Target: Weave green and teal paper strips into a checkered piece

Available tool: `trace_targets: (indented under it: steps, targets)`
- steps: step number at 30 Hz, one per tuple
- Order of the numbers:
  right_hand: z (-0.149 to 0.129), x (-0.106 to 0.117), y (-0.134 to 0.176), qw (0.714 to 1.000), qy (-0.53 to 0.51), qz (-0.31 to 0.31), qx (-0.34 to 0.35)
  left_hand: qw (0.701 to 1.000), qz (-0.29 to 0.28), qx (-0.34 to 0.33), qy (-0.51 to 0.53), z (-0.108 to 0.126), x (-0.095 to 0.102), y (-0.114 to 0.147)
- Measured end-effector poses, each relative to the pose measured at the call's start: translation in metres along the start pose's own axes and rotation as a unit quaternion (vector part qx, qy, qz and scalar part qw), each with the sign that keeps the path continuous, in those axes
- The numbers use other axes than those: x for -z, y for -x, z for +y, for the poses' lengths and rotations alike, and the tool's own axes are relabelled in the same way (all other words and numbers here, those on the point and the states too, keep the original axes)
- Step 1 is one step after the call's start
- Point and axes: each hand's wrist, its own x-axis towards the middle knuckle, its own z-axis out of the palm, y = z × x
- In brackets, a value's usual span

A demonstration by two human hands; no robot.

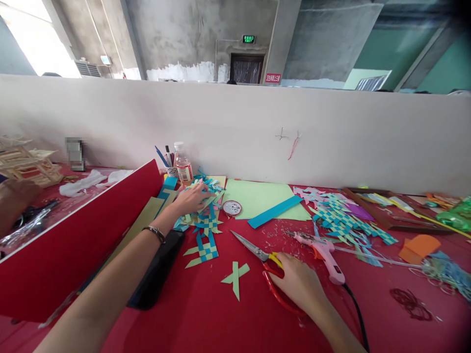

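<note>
My left hand (193, 198) reaches into a heap of blue and light green paper strips, fingers bent together over it; what is between the fingertips cannot be made out. Around the handles of scissors (253, 249) closes my right hand (300, 279). The scissors have red and yellow grips, and their blades lie shut, pointing up and left. In front of the heap sits a woven checkered paper piece (208, 251) with pointed ends. Two crossed light green strips (236, 279) lie nearer to me. Right of the scissors rests a pink glue gun (324, 252) with a black cord.
A red panel (91, 230) stands at left beside a black phone-like object (158, 269). Behind are a bottle (184, 166), a round lid (232, 208), a green sheet (257, 193) and a blue strip (275, 211). More woven pieces (338, 215) lie right. Another person's hand (20, 196) shows far left.
</note>
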Motion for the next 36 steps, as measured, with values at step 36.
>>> trace_targets:
  steps: [36]
  targets:
    - [0.002, -0.005, -0.004, 0.999, -0.019, -0.025, -0.012, 0.999, 0.016, -0.021, 0.024, -0.022, 0.011, -0.029]
